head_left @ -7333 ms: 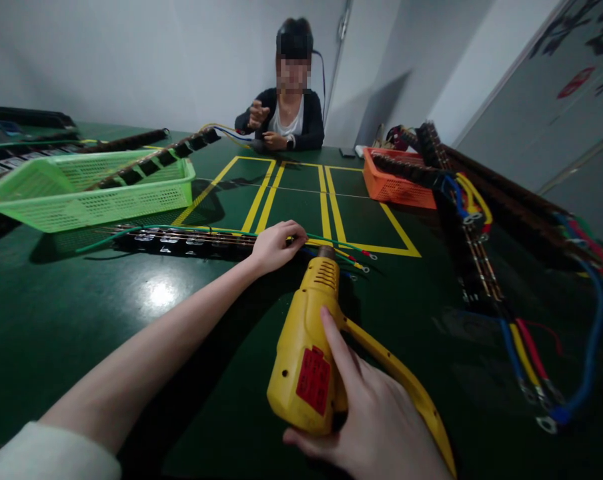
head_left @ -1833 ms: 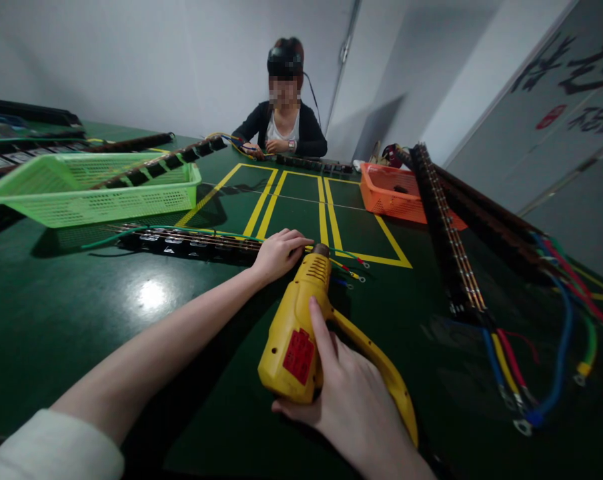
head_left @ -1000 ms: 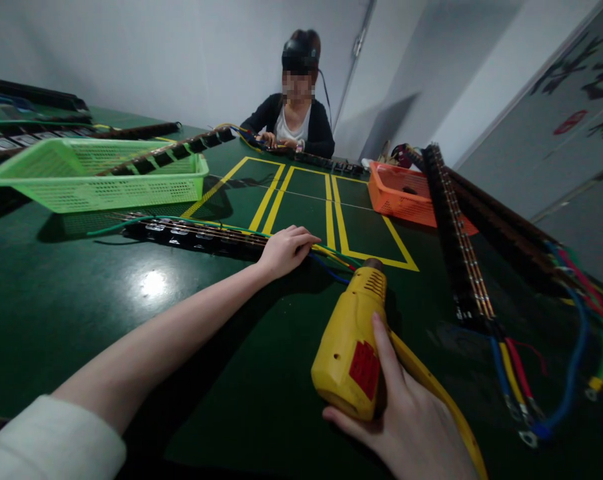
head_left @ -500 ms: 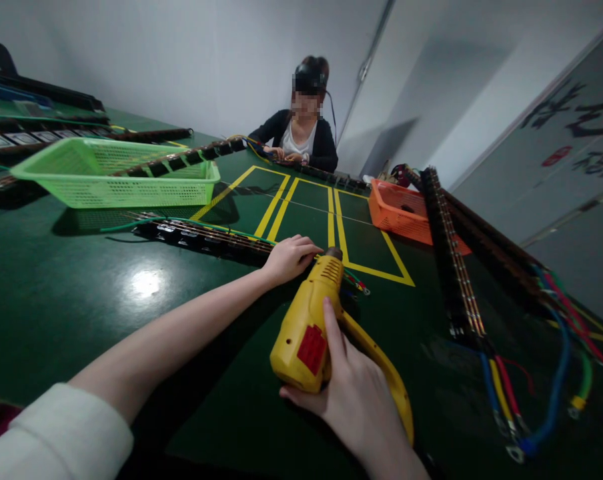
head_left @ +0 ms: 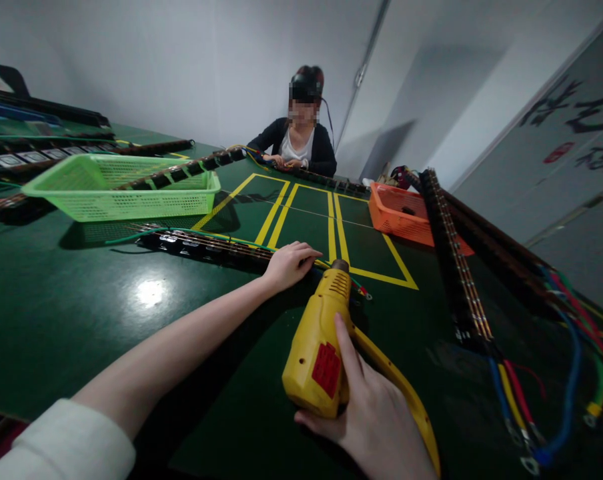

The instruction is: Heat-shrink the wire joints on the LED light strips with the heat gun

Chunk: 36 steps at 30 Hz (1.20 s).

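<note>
In my right hand (head_left: 369,413) is a yellow heat gun (head_left: 314,353), gripped at the body and handle with my index finger stretched along its side. Its dark nozzle (head_left: 340,265) points away from me, close to a few coloured wires with ring terminals (head_left: 364,292). Those wires come out at the right end of a long dark busbar assembly (head_left: 206,248), which lies on the table with a green wire along it. My left hand (head_left: 292,265) is closed over that end, fingers curled round the wires. The nozzle partly overlaps the wires, so any contact is hidden.
A light green basket (head_left: 161,205) stands at the left with another busbar leaning in it. An orange basket (head_left: 404,223) is at the right, near busbars with thick coloured cables (head_left: 516,397). Across the green table, marked with yellow lines, sits another person (head_left: 299,143).
The heat gun and my right hand have shifted a little to the right and down, so the nozzle is farther from my left fingers. My left hand keeps its hold; the view has tilted slightly.
</note>
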Available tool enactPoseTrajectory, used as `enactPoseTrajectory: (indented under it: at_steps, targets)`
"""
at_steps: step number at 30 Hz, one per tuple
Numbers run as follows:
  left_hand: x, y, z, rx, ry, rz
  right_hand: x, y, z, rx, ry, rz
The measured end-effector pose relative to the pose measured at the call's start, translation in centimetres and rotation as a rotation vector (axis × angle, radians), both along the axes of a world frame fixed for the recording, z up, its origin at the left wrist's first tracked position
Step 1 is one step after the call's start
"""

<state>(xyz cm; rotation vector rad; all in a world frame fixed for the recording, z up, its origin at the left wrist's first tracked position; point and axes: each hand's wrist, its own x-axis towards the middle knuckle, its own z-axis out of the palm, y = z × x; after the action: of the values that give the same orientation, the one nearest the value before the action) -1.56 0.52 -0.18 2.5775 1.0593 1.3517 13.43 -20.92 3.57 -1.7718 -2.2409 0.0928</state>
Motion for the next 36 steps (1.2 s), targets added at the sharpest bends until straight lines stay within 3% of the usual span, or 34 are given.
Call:
enactPoseTrajectory:
  at_steps: [7, 16, 22, 28, 36]
  targets:
    - [0.0, 0.0, -0.1, -0.03, -0.081, -0.006, 2.3, -1.2, -0.6, 0.031, -0.075, -0.024]
    - [0.0, 0.0, -0.2, -0.024, -0.068, -0.007, 2.6, -1.6, -0.5, 0.062, -0.1, -0.043]
    - [0.1, -0.2, -0.1, 0.022, -0.063, -0.006, 0.7, -0.9, -0.1, 0.005, -0.059, -0.065]
    - [0.0, 0.0, -0.2, 0.026, -0.065, -0.025, -1.9, 0.1, 0.4, -0.096, -0.002, 0.012]
    - [-0.1, 0.0, -0.1, 0.007, -0.036, -0.015, -2.0, 0.1, 0.4, -0.134, 0.005, -0.007]
